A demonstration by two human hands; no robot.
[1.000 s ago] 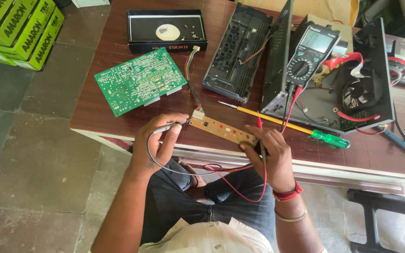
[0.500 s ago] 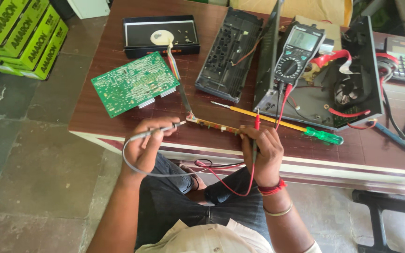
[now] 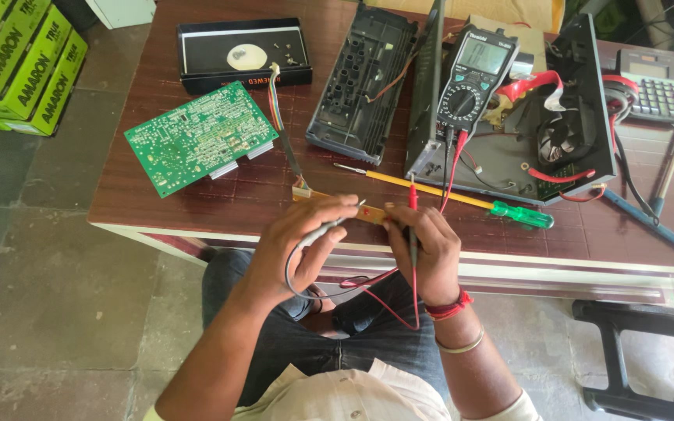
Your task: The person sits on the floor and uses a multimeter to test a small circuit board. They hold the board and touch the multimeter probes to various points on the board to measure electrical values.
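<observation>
Gripping a grey-black test probe (image 3: 323, 231), the left hand (image 3: 299, 242) presses its tip toward a narrow tan circuit strip (image 3: 352, 209) at the brown wooden table's (image 3: 220, 210) front edge; the right hand (image 3: 429, 251) pinches the red test probe (image 3: 413, 204) upright on the strip, beside a yellow-shafted green-handled screwdriver (image 3: 462, 201).

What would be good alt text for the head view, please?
Both hands press meter probes onto a small board strip at the table edge: left hand a grey probe, right hand a red one. Behind lie a multimeter, a screwdriver and a green circuit board.
</observation>
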